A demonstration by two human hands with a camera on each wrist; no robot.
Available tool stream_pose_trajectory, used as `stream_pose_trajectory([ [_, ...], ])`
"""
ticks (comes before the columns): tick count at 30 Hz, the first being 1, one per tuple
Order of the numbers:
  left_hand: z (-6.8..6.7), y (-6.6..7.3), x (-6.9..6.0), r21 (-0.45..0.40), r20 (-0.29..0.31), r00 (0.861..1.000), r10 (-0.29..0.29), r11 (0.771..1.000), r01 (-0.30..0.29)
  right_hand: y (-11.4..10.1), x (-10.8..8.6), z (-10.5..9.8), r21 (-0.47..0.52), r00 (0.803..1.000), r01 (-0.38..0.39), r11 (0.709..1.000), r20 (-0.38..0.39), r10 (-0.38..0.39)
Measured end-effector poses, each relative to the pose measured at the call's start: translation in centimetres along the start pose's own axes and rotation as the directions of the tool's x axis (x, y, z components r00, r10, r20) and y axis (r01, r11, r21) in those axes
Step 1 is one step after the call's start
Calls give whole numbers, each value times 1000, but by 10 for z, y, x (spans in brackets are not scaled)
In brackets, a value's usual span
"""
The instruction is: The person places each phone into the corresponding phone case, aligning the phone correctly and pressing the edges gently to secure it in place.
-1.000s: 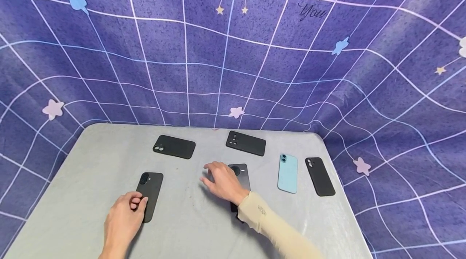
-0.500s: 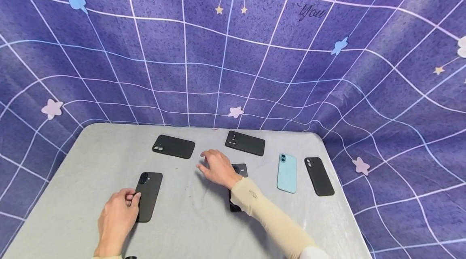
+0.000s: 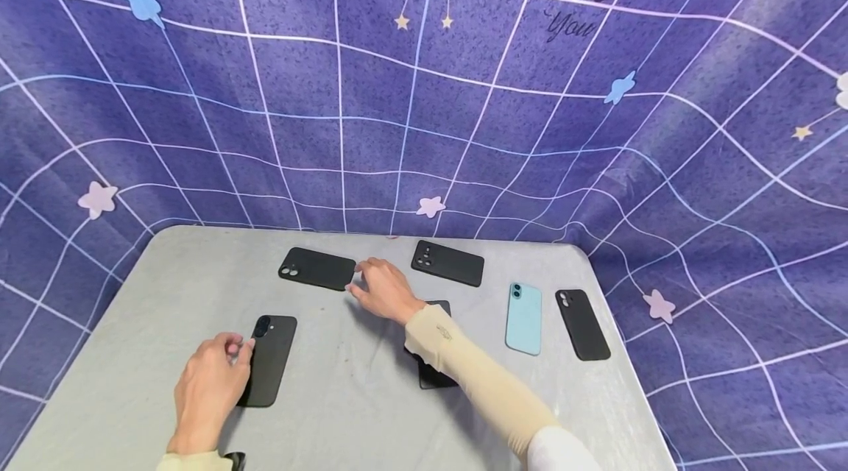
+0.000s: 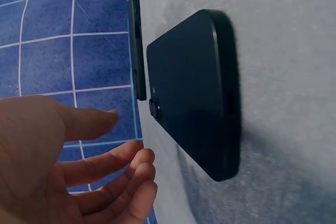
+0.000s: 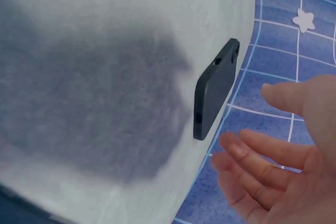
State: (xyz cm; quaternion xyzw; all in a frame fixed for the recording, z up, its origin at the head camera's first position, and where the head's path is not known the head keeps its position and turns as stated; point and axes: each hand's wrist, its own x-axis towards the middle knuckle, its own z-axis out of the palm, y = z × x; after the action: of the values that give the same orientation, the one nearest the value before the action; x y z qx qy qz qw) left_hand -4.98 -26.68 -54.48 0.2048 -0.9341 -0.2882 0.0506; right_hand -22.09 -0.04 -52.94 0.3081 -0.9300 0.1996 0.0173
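Note:
A dark phone (image 3: 273, 364) lies back up at the left of the table. My left hand (image 3: 210, 386) hovers along its left edge, fingers loosely bent; the left wrist view shows a gap between the fingertips and the phone (image 4: 189, 87). Farther back lies a black phone case (image 3: 319, 269) with camera cutouts. My right hand (image 3: 386, 290) is at its right end, thumb and fingers spread apart. In the right wrist view the fingers stand around the near end of the case (image 5: 216, 95); whether they touch it I cannot tell.
Under my right forearm lies another dark phone (image 3: 435, 378), partly covered. Another black case (image 3: 447, 263) is at the back middle. On the right are a light blue phone (image 3: 524, 319) and a black case (image 3: 583, 325). A purple curtain (image 3: 371, 140) hangs behind the grey table (image 3: 358, 412).
My right hand has moved left and away from me, up to the back-left black case. My left hand has drawn slightly left, off the dark phone, which has stayed in place.

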Motion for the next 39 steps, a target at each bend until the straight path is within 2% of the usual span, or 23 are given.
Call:
stream_pose_trajectory([
  [8, -4, 4, 5, 19, 42, 999, -1, 1000, 0, -6, 24, -1, 24, 1000, 5, 1000, 3, -5],
  [14, -4, 6, 7, 65, 98, 995, -14, 998, 8, -6, 42, 2, -8, 999, -25, 1000, 36, 25],
  [19, -1, 10, 8, 92, 156, 987, -35, 996, 21, -3, 51, 13, -53, 997, -49, 997, 56, 52],
  [26, 0, 9, 8, 108, 223, 973, -62, 993, 38, -10, 64, 20, -129, 995, -64, 990, 67, 73],
  [31, 0, 9, 8, 130, 246, 966, -81, 990, 50, -13, 73, 25, -165, 993, -72, 984, 83, 86],
  [39, 2, 10, 8, 169, 292, 953, -80, 985, 31, -14, 80, 32, -210, 989, -79, 974, 106, 103],
])
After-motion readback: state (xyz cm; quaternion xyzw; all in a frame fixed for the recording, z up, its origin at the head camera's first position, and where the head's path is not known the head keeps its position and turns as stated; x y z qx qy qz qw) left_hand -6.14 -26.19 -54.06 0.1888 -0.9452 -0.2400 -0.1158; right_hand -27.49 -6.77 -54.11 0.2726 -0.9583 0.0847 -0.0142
